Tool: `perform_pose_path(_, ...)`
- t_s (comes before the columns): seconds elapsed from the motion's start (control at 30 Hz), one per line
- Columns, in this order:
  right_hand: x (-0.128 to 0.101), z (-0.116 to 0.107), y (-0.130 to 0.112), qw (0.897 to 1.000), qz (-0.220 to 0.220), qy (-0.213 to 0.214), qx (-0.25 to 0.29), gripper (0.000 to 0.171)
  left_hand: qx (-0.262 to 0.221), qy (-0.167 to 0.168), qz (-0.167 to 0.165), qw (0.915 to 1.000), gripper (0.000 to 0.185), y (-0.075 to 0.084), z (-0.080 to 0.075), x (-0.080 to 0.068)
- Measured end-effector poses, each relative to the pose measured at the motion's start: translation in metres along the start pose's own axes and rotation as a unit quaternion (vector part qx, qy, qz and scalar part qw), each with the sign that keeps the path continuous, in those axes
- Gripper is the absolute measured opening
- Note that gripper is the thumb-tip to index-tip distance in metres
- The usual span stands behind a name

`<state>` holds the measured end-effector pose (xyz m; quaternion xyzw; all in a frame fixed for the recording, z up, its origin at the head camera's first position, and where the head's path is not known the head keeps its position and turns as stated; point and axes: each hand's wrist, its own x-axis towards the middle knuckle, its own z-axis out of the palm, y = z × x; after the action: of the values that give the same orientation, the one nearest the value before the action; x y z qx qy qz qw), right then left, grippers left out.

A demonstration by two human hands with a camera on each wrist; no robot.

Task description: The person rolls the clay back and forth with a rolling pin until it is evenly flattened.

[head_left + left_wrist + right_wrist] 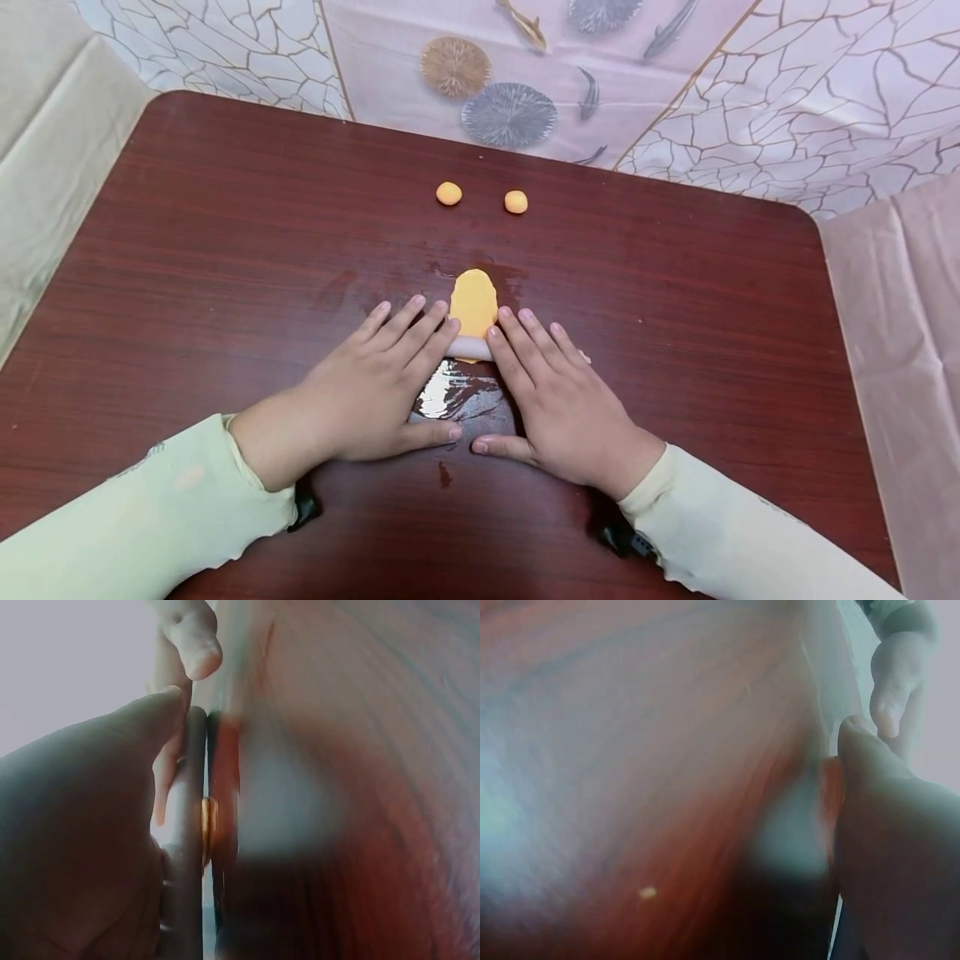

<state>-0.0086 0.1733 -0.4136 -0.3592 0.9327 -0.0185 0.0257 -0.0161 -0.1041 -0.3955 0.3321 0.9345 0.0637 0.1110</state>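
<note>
A flattened oval of yellow dough (474,302) lies mid-table in the head view, with a thin pale rolling pin (470,348) across its near end. My left hand (375,379) presses on the pin's left part, fingers straight and thumb pointing inward. On the other side my right hand (562,396) lies the same way over the right part, its fingers covering most of that end. The left wrist view shows the pin (193,772) under the palm and the dough's thin edge (206,829) beside it. The right wrist view shows mainly my right thumb (870,757).
Two small yellow dough balls (448,193) sit farther back on the dark red-brown table (225,250). A shiny wet smear (442,396) lies between the hands. Patterned cloth (390,50) hangs behind the table's back edge.
</note>
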Motion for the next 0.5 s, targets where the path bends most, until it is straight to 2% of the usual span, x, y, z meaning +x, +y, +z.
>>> perform_pose_path(0.3, -0.011, 0.000, -0.011, 1.000, 0.000, -0.010, -0.007, 0.116, -0.011, -0.021, -0.002, 0.9997, 0.111, 0.009, -0.003, -0.012)
perform_pose_path(0.5, -0.014, -0.001, -0.016, 1.000, 0.002, -0.007, -0.010, 0.117, -0.017, -0.016, -0.003, 0.9997, 0.111, 0.013, -0.003, -0.016)
